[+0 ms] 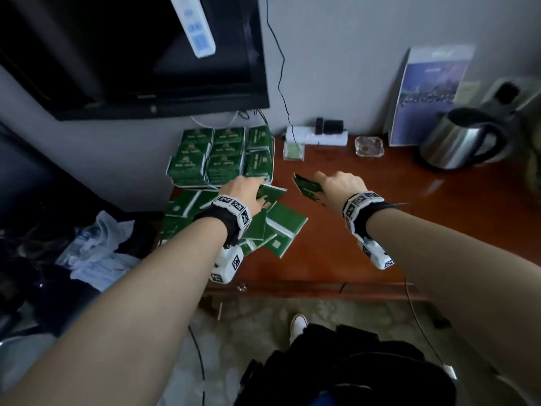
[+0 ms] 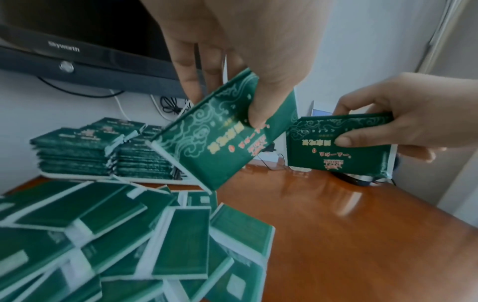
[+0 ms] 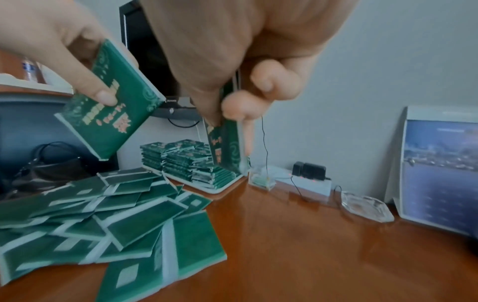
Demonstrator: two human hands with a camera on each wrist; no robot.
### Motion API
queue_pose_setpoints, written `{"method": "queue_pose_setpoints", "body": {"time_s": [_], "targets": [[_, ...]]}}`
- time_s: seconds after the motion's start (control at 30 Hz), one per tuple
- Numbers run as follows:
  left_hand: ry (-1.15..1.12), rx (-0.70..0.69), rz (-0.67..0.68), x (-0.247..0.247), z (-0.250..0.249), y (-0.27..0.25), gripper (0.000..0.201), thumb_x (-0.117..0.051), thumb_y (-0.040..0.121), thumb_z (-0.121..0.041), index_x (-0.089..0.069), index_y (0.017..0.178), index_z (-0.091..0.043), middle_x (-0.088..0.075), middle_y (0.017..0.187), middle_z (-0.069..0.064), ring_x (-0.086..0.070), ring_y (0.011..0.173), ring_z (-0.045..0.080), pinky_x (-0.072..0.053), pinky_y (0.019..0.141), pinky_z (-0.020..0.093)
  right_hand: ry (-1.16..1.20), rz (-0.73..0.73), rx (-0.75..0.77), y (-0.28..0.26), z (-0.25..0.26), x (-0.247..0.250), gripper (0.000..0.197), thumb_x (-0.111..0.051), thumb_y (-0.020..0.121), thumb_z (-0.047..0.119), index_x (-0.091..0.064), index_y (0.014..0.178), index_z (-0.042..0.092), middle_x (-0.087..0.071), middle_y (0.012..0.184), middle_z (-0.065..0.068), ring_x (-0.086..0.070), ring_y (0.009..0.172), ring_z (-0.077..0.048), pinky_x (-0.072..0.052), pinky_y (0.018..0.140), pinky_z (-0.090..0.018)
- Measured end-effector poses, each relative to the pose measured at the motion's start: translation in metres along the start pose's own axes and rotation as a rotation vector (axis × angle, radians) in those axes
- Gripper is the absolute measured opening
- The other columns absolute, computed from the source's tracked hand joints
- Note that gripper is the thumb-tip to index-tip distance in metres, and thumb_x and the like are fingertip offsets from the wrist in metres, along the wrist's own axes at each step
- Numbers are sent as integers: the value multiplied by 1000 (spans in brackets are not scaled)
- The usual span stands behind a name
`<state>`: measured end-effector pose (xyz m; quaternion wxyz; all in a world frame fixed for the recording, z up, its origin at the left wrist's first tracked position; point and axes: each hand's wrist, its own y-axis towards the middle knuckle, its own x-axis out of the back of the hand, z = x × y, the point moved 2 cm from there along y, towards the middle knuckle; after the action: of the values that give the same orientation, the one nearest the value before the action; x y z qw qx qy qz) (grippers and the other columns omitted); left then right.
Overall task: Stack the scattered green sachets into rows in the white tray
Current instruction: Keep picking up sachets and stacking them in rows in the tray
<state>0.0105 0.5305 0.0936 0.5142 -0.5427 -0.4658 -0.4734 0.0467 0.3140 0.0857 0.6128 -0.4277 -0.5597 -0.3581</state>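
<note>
Several green sachets (image 1: 281, 227) lie scattered face down in a loose pile on the brown desk's left side. Behind them the white tray (image 3: 220, 189) holds rows of stacked green sachets (image 1: 225, 159). My left hand (image 1: 243, 190) hovers over the pile and pinches one green sachet (image 2: 217, 134) between thumb and fingers. To its right, my right hand (image 1: 336, 183) grips another green sachet (image 2: 338, 141) above the desk, printed face toward the left wrist camera. Both held sachets are off the surface, close to each other.
A TV (image 1: 131, 54) hangs on the wall above the tray. At the back stand a power strip (image 1: 316, 136), a small clear box (image 1: 293, 152), a glass ashtray (image 1: 369, 146), a leaning blue card (image 1: 427, 95) and a steel kettle (image 1: 459, 139). Bare desk (image 1: 409, 224) lies to the right.
</note>
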Motion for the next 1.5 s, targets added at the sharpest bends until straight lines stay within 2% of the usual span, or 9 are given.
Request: {"method": "queue_pose_setpoints", "body": {"time_s": [0.1, 0.3, 0.57, 0.77, 0.9, 1.0, 1.1, 1.27, 1.5], "targets": [[20, 18, -12, 9, 19, 29, 41, -60, 94, -38, -55, 133, -27, -67, 115, 10, -63, 102, 32, -53, 75, 35, 12, -12, -4, 39, 6, 9, 28, -50, 98, 26, -45, 124, 17, -51, 83, -8, -54, 73, -30, -42, 64, -36], [50, 41, 35, 27, 54, 91, 28, -65, 89, -39, -64, 116, -30, -68, 106, 5, -64, 96, 29, -51, 69, 31, 80, 16, -13, 110, 18, 20, 30, -50, 94, 6, -47, 123, 12, -61, 95, -12, -63, 82, -33, -44, 64, -35], [61, 53, 46, 25, 85, 156, 26, -59, 94, -44, -68, 109, -25, -63, 88, 3, -62, 83, 26, -44, 61, 28, 69, 7, -2, 178, 30, 14, 24, -54, 94, 17, -51, 117, 14, -63, 104, -13, -62, 97, -33, -43, 71, -35], [38, 33, -4, 20, 113, 193, 24, -54, 97, -41, -56, 83, -21, -55, 75, 2, -57, 74, 26, -44, 60, 29, 82, 6, -29, 215, 43, 5, 24, -54, 94, 28, -51, 114, 17, -62, 101, -10, -59, 99, -31, -53, 80, -40], [-23, -23, -38, 17, 133, 224, 23, -54, 98, -34, -67, 95, -16, -55, 75, 5, -58, 77, 29, -45, 62, 31, 65, -12, -10, 236, 55, -3, 31, -54, 95, 32, -50, 122, 15, -62, 111, -7, -50, 118, -30, -47, 88, -41], [-58, -80, -70, 12, 145, 248, 23, -54, 98, -31, -71, 110, -19, -68, 91, 9, -64, 88, 32, -50, 69, 34, 11, -32, 50, 252, 66, -10, 35, -57, 93, 29, -50, 124, 15, -60, 118, -4, -44, 124, -28, -44, 92, -42], [-113, -128, -121, 4, 153, 270, 27, -53, 97, -29, -70, 118, -26, -73, 96, 7, -66, 88, 32, -57, 74, 38, -8, -71, 102, 262, 79, -17, 35, -64, 88, 27, -55, 119, 12, -59, 111, -5, -50, 113, -29, -47, 84, -40], [-161, -192, -148, -15, 160, 296, 35, -49, 98, -25, -64, 129, -25, -67, 125, 3, -63, 108, 29, -54, 87, 41, -59, -84, 223, 270, 103, -35, 31, -74, 75, 16, -64, 104, 11, -61, 97, -7, -60, 91, -28, -48, 61, -34], [-198, -256, -83, -50, 157, 309, 45, -44, 101, -18, -46, 146, -20, -50, 146, -8, -60, 115, 21, -52, 90, 36, -31, 35, 278, 276, 111, -72, 33, -81, 67, 23, -69, 95, 11, -61, 95, -9, -61, 84, -29, -55, 59, -37]]}}
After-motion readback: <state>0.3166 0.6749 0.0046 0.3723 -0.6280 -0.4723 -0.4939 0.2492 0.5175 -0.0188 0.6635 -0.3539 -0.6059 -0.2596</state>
